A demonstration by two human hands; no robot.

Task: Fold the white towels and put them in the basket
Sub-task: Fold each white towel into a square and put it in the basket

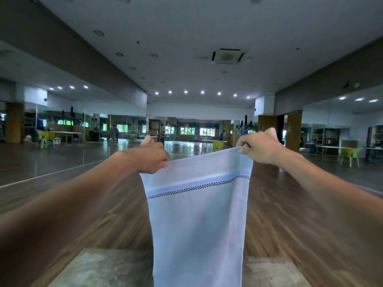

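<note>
White towel (196, 220) hangs — top corners pinched, left hand (152, 157), right hand (259, 148).

The hall is dim and cool-toned, lit by rows of small ceiling spotlights (185, 92) and bright green-tinged windows (187, 130) at the far end. The glossy wooden floor (290, 214) reflects pale glare. Wide-angle distortion bends the ceiling edges, and motion blur smears the forearms and the lower floor.

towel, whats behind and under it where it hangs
Behind the towel, held up by the left hand and right hand, are a wood floor and a grey surface. Its middle is covered; no basket is visible.
</note>
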